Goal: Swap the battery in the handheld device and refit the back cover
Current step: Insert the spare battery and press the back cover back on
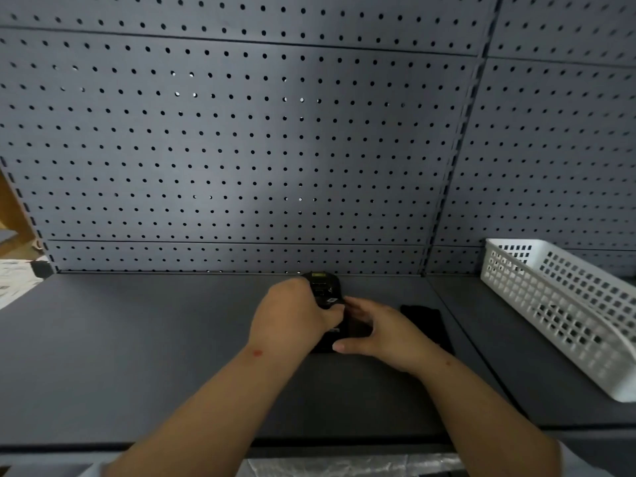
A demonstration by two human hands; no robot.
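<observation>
Your forearms are bare; your left hand point(292, 315) and right hand point(385, 333) wear no gloves or rings.

Black handheld device point(323, 290) lies back-side up on grey shelf, near the rear edge, long axis running front to back. Its far end is rounded, w/ a yellowish label and small printed stickers showing in the open back; near end is mostly hidden by hands, so the battery can't be told apart. Flat black rectangular piece, prob. the back cover point(426, 325), lies flat on the shelf just right of the device, apart from it, matte, no markings visible; detail too dark to make out.
</observation>
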